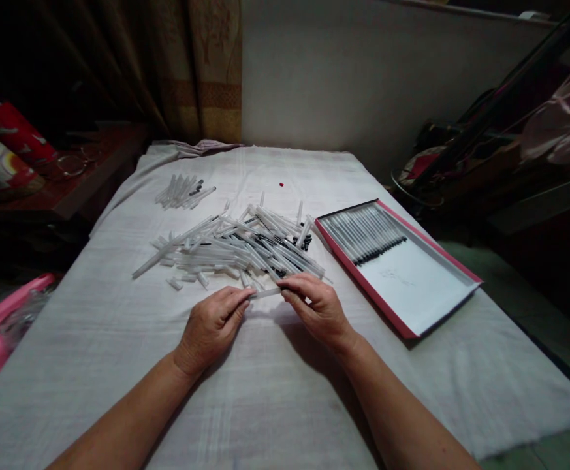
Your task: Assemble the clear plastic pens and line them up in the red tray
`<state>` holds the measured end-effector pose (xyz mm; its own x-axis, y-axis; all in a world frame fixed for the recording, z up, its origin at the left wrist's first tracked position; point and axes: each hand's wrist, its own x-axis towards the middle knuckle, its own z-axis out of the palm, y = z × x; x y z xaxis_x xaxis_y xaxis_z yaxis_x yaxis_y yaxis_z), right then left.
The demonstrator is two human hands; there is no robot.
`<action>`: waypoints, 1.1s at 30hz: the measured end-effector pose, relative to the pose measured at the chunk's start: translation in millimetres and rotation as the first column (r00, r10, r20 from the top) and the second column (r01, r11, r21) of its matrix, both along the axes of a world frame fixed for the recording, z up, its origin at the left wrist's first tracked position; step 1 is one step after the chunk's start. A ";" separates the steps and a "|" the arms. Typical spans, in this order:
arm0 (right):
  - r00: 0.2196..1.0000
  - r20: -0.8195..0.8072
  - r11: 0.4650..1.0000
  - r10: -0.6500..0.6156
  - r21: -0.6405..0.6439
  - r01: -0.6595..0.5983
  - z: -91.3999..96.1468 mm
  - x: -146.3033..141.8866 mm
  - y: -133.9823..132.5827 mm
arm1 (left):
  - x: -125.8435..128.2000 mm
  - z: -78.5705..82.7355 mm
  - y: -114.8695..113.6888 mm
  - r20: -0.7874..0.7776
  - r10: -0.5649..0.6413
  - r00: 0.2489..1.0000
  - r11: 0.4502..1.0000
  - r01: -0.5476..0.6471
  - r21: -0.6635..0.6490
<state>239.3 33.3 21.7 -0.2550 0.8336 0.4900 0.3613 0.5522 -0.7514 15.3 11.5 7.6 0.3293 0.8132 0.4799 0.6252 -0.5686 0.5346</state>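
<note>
My left hand and my right hand pinch the two ends of one clear plastic pen, held level just above the white cloth. Right behind it lies a loose heap of clear pen barrels and caps. A smaller bunch of pens rests farther back on the left. To the right sits a shallow red-edged box with a row of finished pens laid side by side in its far end.
The white cloth covers a table reaching to a pale wall. A tiny red bit lies near the back. A dark side table with packets stands left, a pink object below it. Bags and clutter fill the right.
</note>
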 end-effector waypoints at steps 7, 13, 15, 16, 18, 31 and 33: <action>0.990 0.139 0.999 0.005 -0.050 0.002 0.5 1.7 -0.2 | -1.0 1.8 -0.6 -0.018 -0.036 0.999 0.999 0.036 0.009; 0.971 0.236 0.984 0.028 -0.175 0.014 -4.2 5.6 0.2 | -0.2 2.5 -1.8 -0.076 -0.037 0.996 0.999 0.039 0.018; 0.982 0.182 0.966 0.059 -0.258 -0.010 -4.7 6.8 -1.1 | -0.1 2.5 -1.5 -0.072 -0.032 0.997 0.999 0.033 0.011; 0.987 0.145 0.956 0.065 -0.291 -0.020 -4.6 7.2 -1.9 | -0.2 2.5 -1.3 -0.067 -0.029 0.997 1.000 0.029 0.007; 0.995 0.080 0.946 0.056 -0.323 -0.027 -3.7 7.2 -3.2 | -0.2 2.3 -0.9 -0.055 -0.028 0.998 1.000 0.028 0.003; 0.995 0.093 0.965 0.026 -0.263 0.000 -2.7 7.3 -2.8 | 0.0 2.2 -1.1 -0.047 -0.016 0.999 1.000 0.015 -0.016; 0.996 0.085 0.969 0.027 -0.247 -0.005 -2.0 6.9 -2.7 | -0.3 1.6 -0.9 -0.040 -0.012 0.999 1.000 0.011 -0.016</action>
